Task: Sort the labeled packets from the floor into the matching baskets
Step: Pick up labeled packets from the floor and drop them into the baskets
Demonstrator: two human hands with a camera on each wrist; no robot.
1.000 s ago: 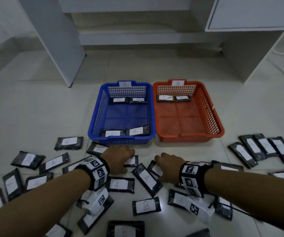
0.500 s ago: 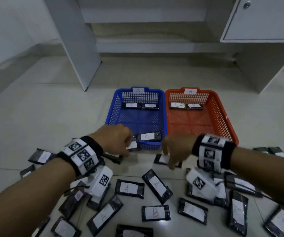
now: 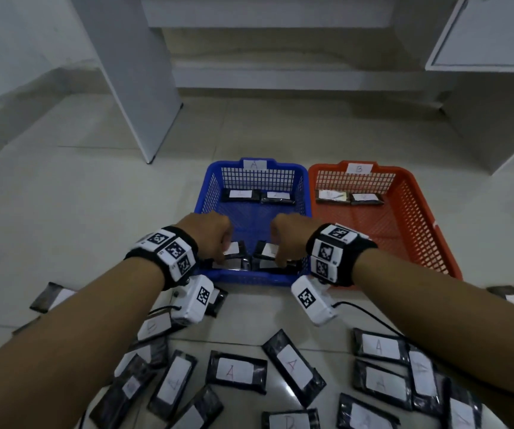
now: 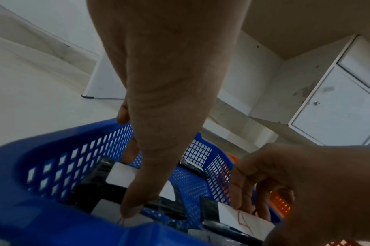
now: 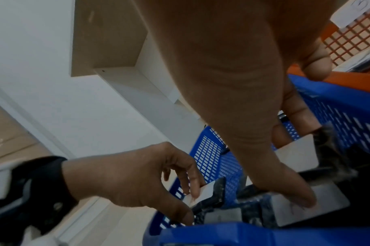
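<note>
Both hands hide the near packets (image 3: 263, 263) in the blue basket (image 3: 209, 193); their label letters are unreadable.

From my remote seat the light is dim, flat and bluish, perhaps from overhead, with faint glare on the floor tiles (image 3: 283, 317), bowed wide-angle edges, and motion blur smearing the blue basket (image 4: 59, 221) in both wrist views.

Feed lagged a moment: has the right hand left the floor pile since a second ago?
Yes. The right hand has gone forward from the floor packets and now reaches over the near rim of the blue basket, holding a packet.
</note>
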